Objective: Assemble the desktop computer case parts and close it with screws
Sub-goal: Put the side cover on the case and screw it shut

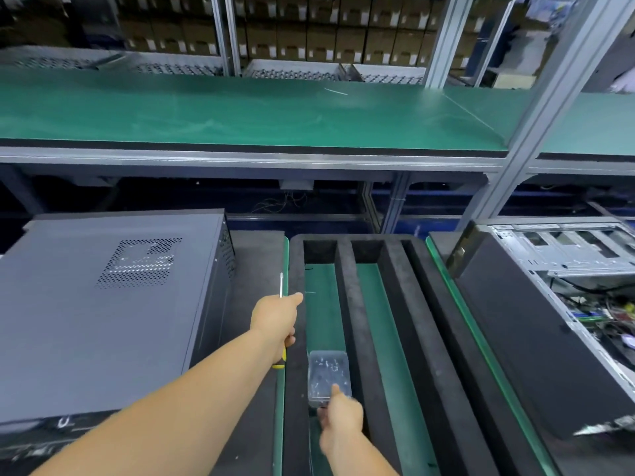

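Clear screw box (329, 376) under right hand (341, 420)

We see one wide-angle head view, looking forward and down over the black foam slotted tray (364, 304), close below us, toward the farther green-topped metal-framed bench (240, 111).
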